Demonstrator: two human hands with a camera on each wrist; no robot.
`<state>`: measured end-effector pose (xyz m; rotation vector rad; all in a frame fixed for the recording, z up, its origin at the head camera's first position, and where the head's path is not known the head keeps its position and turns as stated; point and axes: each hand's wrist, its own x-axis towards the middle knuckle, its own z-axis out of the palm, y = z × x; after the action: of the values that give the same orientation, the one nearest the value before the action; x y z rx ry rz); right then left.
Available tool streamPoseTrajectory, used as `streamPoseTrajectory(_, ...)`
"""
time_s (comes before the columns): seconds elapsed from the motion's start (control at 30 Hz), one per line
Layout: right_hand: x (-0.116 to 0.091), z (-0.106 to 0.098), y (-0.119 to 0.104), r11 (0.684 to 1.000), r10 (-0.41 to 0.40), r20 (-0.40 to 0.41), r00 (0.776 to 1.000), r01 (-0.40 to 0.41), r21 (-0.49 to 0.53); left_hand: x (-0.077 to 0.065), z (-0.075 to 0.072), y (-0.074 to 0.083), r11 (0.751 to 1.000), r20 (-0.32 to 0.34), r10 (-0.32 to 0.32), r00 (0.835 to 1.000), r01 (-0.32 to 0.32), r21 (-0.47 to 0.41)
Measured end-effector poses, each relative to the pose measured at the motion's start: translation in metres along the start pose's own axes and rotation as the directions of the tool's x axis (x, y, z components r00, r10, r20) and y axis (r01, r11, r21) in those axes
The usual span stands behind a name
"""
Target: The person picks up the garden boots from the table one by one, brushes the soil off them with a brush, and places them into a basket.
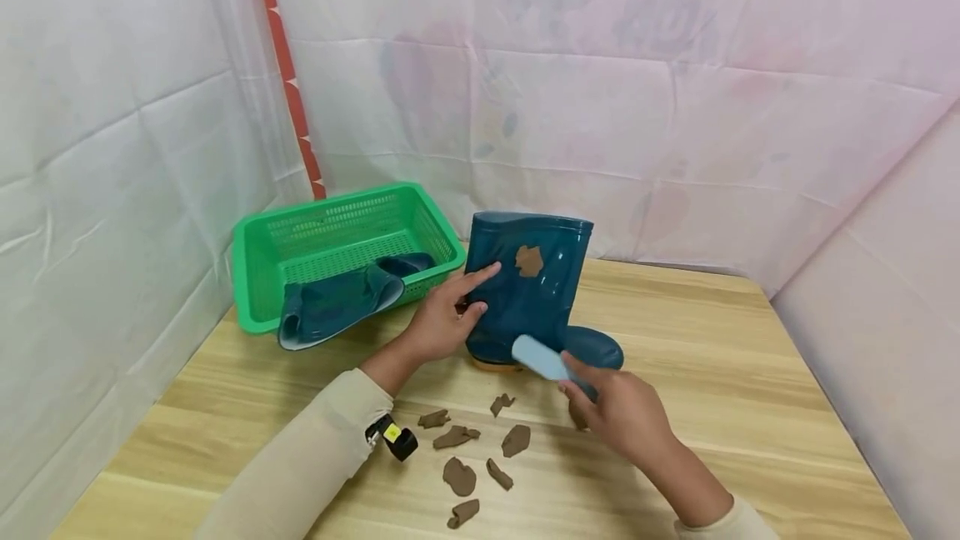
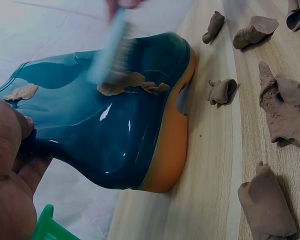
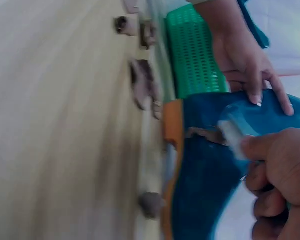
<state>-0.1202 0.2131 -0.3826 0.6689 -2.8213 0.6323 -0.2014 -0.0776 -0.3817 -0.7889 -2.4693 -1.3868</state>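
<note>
A dark teal rubber boot [image 1: 517, 315] with an orange sole [image 2: 165, 150] stands upright on the table, its toe to the right. My left hand [image 1: 442, 319] holds the boot's shaft from the left side, thumb and fingers spread around its back edge. In my right hand [image 1: 626, 411] is a light blue brush [image 1: 542, 358], gripped by its handle. The bristles meet a crumpled brown clay-like patch [image 2: 122, 84] low on the boot, blurred in the wrist views. Another brown patch [image 1: 529, 262] sticks higher on the shaft.
Several brown clay-like pieces [image 1: 459, 477] lie on the wooden table [image 1: 697, 332] in front of the boot. Behind my left arm stands a green plastic basket [image 1: 255, 273] with a second teal boot [image 1: 337, 307] lying over its front rim. White cloth walls surround the table.
</note>
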Motion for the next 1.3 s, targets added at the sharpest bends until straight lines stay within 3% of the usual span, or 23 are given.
streamPoseTrajectory(0.07,-0.0008,0.0014,-0.0007,1.000,0.003,0.068,0.998,-0.003,-0.006,-0.0005,0.0002,-0.0004,1.000,0.006,-0.005,1.000,0.005,0.004)
streamPoseTrajectory(0.13,-0.0019,0.0013,-0.0014,1.000,-0.008,0.075,0.997,0.008,0.008,-0.0005,0.0002,-0.0004,1.000,0.012,-0.009,1.000,0.009,0.009)
streamPoseTrajectory(0.3,0.0010,-0.0005,-0.0011,0.999,-0.032,-0.078,0.996,0.032,0.006,-0.0007,-0.0005,-0.0012,1.000,0.001,-0.002,1.000,0.002,-0.005)
streamPoseTrajectory(0.5,-0.0001,0.0032,-0.0014,1.000,-0.019,0.073,0.997,0.019,0.000,-0.0001,0.0003,-0.0012,1.000,0.007,0.008,1.000,-0.008,-0.001)
streamPoseTrajectory(0.7,0.0040,-0.0006,-0.0001,0.998,-0.067,-0.108,0.992,0.064,-0.029,0.0003,-0.0008,0.0010,1.000,0.007,-0.023,1.000,0.023,-0.017)
streamPoseTrajectory(0.9,0.0038,0.0041,-0.0009,0.999,-0.029,0.057,0.998,0.030,-0.014,-0.0004,-0.0002,0.0011,1.000,0.002,-0.002,1.000,0.002,-0.009)
streamPoseTrajectory(0.97,0.0039,0.0010,-0.0015,0.999,-0.037,0.045,0.998,0.037,-0.008,-0.0005,-0.0002,0.0011,1.000,0.004,-0.005,1.000,0.005,-0.023)
streamPoseTrajectory(1.07,0.0061,-0.0036,-0.0016,0.999,-0.040,-0.053,0.998,0.039,-0.022,-0.0006,-0.0006,0.0012,0.999,0.000,-0.016,1.000,0.016,-0.044)
streamPoseTrajectory(1.13,0.0070,-0.0042,-0.0015,0.999,-0.027,-0.076,0.997,0.025,-0.032,-0.0007,-0.0005,0.0008,0.999,-0.005,-0.014,1.000,0.013,-0.050)
streamPoseTrajectory(1.3,0.0052,-0.0023,-0.0021,1.000,-0.023,0.072,0.997,0.024,-0.008,0.0003,-0.0008,0.0021,1.000,-0.003,0.003,1.000,-0.003,-0.031)
